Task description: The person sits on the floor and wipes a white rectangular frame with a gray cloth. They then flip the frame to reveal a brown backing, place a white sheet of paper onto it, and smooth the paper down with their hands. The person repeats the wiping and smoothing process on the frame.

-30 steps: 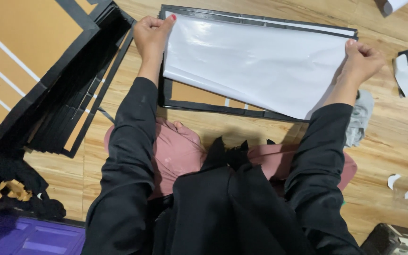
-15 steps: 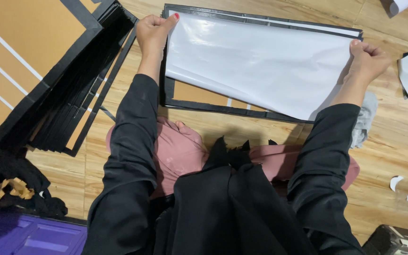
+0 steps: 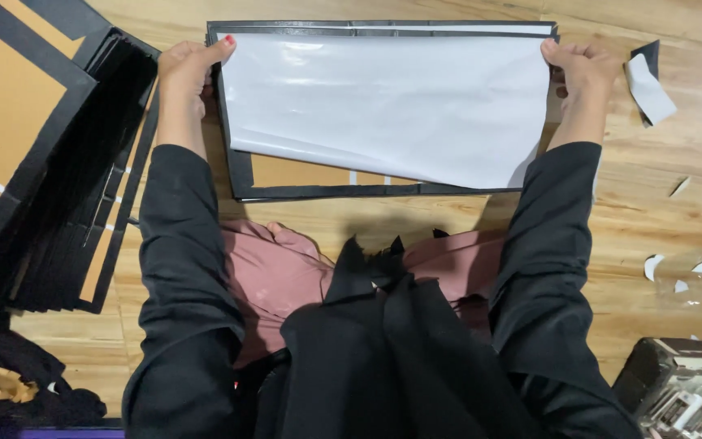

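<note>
Head view: the person sits on a wooden floor (image 3: 676, 219) and holds a glossy white sheet (image 3: 383, 106) flat over a black-bordered brown panel (image 3: 302, 172). The left hand (image 3: 184, 69) pinches the sheet's upper left corner, fingers curled closed over the edge with the thumb on top. The right hand (image 3: 580, 69) grips the upper right corner in the same way, fingers bent shut around the sheet's edge. The sheet covers most of the panel, leaving a brown strip and the black border showing along the panel's near side and left side. Left of the panel leans a stack of black-edged brown panels (image 3: 50, 171), fanned against each other. Right of the panel, just past the right hand, lies a torn white-and-black scrap (image 3: 650, 85). Further right of the panel and nearer the person, small white bits (image 3: 664, 268) are scattered on the floor.
</note>
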